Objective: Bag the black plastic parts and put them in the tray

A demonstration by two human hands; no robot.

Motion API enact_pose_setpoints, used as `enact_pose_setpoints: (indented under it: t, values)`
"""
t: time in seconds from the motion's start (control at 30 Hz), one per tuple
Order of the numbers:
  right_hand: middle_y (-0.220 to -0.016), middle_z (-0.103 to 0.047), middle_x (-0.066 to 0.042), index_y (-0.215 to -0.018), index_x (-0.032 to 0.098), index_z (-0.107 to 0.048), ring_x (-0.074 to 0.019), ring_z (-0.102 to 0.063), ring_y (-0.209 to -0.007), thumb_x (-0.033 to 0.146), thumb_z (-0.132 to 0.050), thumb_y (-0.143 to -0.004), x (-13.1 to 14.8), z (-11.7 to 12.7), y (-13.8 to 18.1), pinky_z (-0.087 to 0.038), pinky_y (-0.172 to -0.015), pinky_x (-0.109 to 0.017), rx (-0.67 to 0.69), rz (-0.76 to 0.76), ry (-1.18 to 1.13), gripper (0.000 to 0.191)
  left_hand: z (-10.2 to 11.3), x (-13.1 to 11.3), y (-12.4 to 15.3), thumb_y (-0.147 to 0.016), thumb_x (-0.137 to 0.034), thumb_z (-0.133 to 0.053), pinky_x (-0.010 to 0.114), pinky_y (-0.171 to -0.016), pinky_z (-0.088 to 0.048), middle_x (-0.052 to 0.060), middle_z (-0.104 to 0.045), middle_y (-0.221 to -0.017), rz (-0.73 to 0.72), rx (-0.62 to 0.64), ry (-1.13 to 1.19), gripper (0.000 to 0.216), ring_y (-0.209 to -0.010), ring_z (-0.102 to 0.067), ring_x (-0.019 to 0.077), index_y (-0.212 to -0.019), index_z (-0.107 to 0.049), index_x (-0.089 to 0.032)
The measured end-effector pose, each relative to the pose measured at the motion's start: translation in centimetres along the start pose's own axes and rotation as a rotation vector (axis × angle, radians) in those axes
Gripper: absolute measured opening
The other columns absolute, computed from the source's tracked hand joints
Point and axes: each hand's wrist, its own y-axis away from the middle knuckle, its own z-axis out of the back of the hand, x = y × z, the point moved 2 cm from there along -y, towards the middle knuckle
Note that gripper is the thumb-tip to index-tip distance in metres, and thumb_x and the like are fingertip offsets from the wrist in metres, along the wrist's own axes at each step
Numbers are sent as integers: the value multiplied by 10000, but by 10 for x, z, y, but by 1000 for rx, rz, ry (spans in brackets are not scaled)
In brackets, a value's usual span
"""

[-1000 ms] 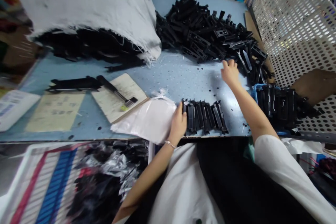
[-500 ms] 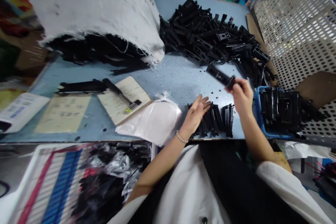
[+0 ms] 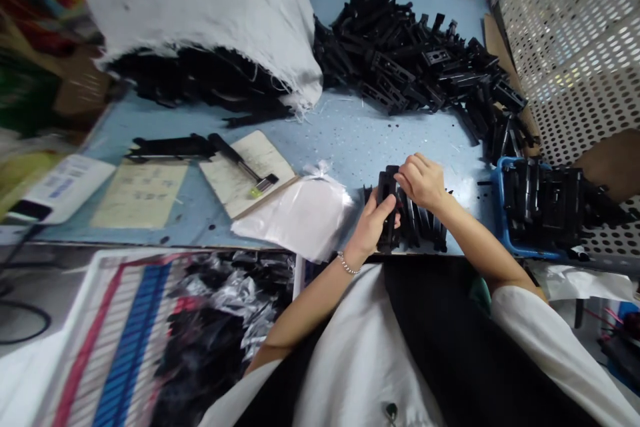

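Observation:
A long black plastic part (image 3: 387, 181) stands nearly upright above the front edge of the bench, with my left hand (image 3: 371, 225) wrapped round its lower half, thumb across its face. My right hand (image 3: 424, 180) is closed at the part's upper end, its fingertips pinched by the top right side; whether they hold the part itself or something small is hidden. Just behind and to the right of the held part, a row of similar black parts (image 3: 425, 225) lies side by side along the bench edge, partly covered by my hands.
A big heap of black parts (image 3: 400, 60) covers the back right. A white woven sack (image 3: 200, 7) spills more at left. The blue basket (image 3: 505, 213) at right is full. Clear plastic bags (image 3: 300, 213), a notebook (image 3: 250, 167) and a brush (image 3: 245, 170) lie left.
My right hand has brought the black part from the right to my left hand, which has closed round it. The whole view has shifted slightly.

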Motion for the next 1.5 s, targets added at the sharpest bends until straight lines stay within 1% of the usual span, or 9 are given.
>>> enact_pose_setpoints:
  t: [0.13,0.47,0.6,0.8,0.93,1.13,1.23,1.4,1.5]
  values:
    - [-805,-622,-48,-909,196,-599,-172,-544,-739,520,-189,-1080,22,-12,5,-373,-669,-296,133,-161,-185,550,21,-6,-2,-742,-569,-805,222,-501,-432,-38,-597,-732,-48,-131,24,491,-542,-554,82,-946,-563,-194]
    - [-825,-649,-78,-841,181,-650,-192,-533,-766,496,-366,-1057,86,-29,74,-389,-711,-327,205,171,-133,477,38,-10,7,-772,-589,-761,225,-563,-459,-15,-635,-820,-116,-179,-41,470,-599,-557,74,-926,-573,-186]
    - [-978,-668,-94,-1014,198,-677,-233,-566,-942,415,-374,-1061,64,-16,96,-434,-868,-387,216,-103,-10,375,59,0,16,-796,-583,-747,219,-557,-467,-36,-614,-740,-163,-219,-174,444,-582,-558,84,-972,-583,-210]
    - [-1311,-561,-204,-1342,125,-563,-341,-483,-1233,369,-432,-1016,-6,-15,128,-431,-1054,-543,182,-522,150,428,82,23,-18,-868,-722,-552,251,-519,-498,34,-636,-602,208,-233,-82,603,-562,-644,158,-931,-677,-135]
    - [-1376,-560,-210,-1409,142,-527,-371,-473,-1311,346,-510,-989,-7,0,111,-390,-1110,-616,131,-431,236,467,74,16,-33,-923,-718,-441,245,-482,-487,64,-669,-585,285,-107,-122,665,-513,-655,167,-968,-709,-111]
    - [-1469,-579,-108,-1466,256,-499,-265,-522,-1390,227,-516,-1000,52,22,87,-480,-1125,-481,365,221,-80,467,65,-9,24,-908,-734,-414,302,-599,-538,161,-734,-692,693,511,-425,757,-577,-692,211,-894,-740,-51]
    - [-1314,-690,-120,-1381,209,-577,-253,-688,-1173,301,-531,-1006,55,20,89,-585,-997,-432,401,136,-198,390,82,-22,38,-942,-707,-351,356,-773,-564,152,-755,-888,453,383,-556,709,-820,-717,238,-978,-721,-103]
    - [-1239,-711,-121,-1317,222,-601,-291,-723,-1074,482,-756,-829,51,-8,87,-605,-924,-471,271,-486,-665,574,128,-35,42,-901,-435,-613,439,-915,-502,146,-674,-1010,-354,-345,-1521,259,-1030,-622,301,-872,-661,-182]
    - [-1106,-754,-98,-1207,217,-629,-278,-742,-998,512,-818,-744,69,-36,80,-600,-880,-461,174,-796,-1188,581,147,-36,37,-919,-310,-557,406,-872,-490,119,-660,-921,-358,-303,-1602,205,-942,-624,276,-782,-655,-192]
